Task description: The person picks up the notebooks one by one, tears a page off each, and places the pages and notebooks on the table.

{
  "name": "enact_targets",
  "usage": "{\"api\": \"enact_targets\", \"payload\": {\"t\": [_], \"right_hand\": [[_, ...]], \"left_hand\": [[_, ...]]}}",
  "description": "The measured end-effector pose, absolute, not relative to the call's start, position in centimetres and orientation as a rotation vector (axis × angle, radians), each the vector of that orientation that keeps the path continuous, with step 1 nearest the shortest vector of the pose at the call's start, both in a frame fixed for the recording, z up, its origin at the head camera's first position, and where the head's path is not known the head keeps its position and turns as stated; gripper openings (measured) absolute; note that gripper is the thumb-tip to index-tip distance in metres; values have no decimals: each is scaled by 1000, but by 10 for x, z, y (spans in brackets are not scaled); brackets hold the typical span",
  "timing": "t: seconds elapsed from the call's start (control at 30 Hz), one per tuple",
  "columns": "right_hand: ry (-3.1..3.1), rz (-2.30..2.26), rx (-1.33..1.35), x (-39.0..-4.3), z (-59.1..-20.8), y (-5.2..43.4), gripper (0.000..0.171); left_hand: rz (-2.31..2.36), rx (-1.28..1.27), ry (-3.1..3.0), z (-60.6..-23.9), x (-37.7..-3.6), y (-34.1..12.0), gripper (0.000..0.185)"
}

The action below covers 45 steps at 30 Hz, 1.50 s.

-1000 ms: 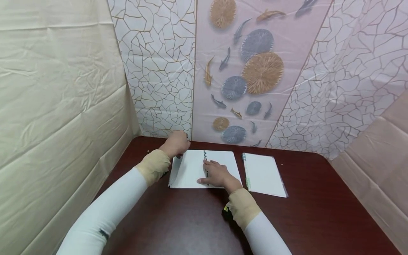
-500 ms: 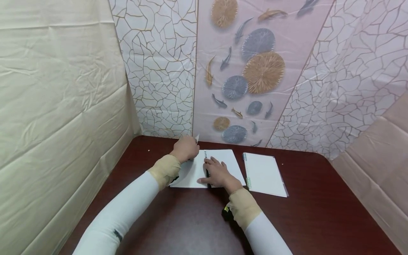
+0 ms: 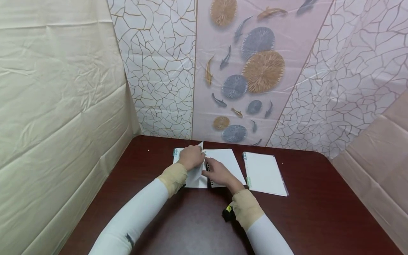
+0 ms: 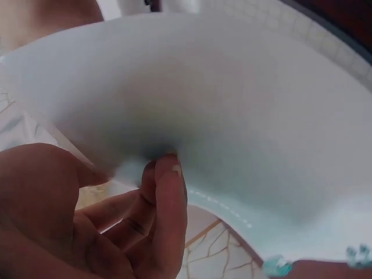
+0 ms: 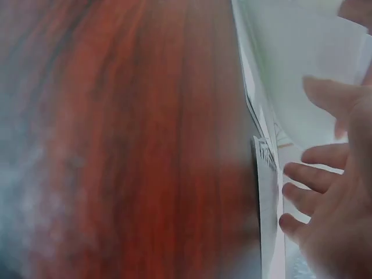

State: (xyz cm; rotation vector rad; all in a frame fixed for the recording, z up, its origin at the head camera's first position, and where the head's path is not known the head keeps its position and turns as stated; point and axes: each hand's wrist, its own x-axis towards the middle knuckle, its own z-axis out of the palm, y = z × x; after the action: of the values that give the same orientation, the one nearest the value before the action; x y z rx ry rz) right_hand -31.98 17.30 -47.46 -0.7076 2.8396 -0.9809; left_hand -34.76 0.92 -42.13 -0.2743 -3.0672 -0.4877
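Observation:
A ring-bound notebook (image 3: 227, 161) lies open at the far side of the table, black rings (image 3: 209, 182) down its middle. My left hand (image 3: 191, 157) pinches a white page (image 4: 244, 99) between thumb and fingers and holds it raised and curved over the left half. My right hand (image 3: 218, 171) is over the rings with fingers spread and fairly straight; in the right wrist view its fingertips (image 5: 290, 222) are close beside the notebook's edge, the lifted page just beyond the thumb. Teal rings (image 3: 175, 152) show at the left edge.
A second sheaf of white paper (image 3: 266, 173), with blue and green rings on its left side, lies to the right of the notebook. The dark red table (image 3: 178, 219) meets a patterned backdrop (image 3: 159, 88) at the back. Cloth (image 3: 63, 106) hangs at the left.
My left hand has moved right and nearer, carrying the page's edge toward the middle rings and uncovering teal rings on the left. My right hand has drawn its fingers slightly together, staying by the rings.

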Motion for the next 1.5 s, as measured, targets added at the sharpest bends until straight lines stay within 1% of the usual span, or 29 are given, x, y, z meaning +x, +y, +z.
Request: {"api": "enact_targets", "payload": {"t": [0.2, 0.33, 0.4, 0.5, 0.67, 0.87, 1.0, 1.13, 1.33, 1.5], "right_hand": [[2841, -1299, -512, -317, -473, 178, 58], [2844, -1458, -439, -316, -472, 177, 69], [2841, -1524, -443, -315, -471, 176, 72], [2842, -1601, -467, -313, -470, 175, 71], [2850, -1628, -487, -310, -469, 174, 68], [2957, -1457, -536, -307, -461, 181, 73], [3170, -1176, -581, -305, -450, 193, 80], [3349, -888, -632, -303, -440, 205, 85], [3478, -624, -649, -299, -428, 217, 94], [3484, -485, -619, -297, -423, 225, 97]], "left_hand": [[-452, -280, -3069, -436, -351, 14, 36], [-418, -306, -3062, -450, -352, 16, 34], [-406, -296, -3069, -455, -352, 17, 34], [-365, -282, -3116, -459, -349, 19, 37], [-411, -276, -3180, -457, -339, 14, 49], [-593, -321, -3211, -432, -340, 2, 58], [-675, -371, -3099, -409, -345, -7, 60], [-597, -423, -2926, -394, -346, -17, 71], [-352, -491, -2719, -399, -341, -32, 88], [-323, -485, -2666, -411, -333, -42, 98]]}}
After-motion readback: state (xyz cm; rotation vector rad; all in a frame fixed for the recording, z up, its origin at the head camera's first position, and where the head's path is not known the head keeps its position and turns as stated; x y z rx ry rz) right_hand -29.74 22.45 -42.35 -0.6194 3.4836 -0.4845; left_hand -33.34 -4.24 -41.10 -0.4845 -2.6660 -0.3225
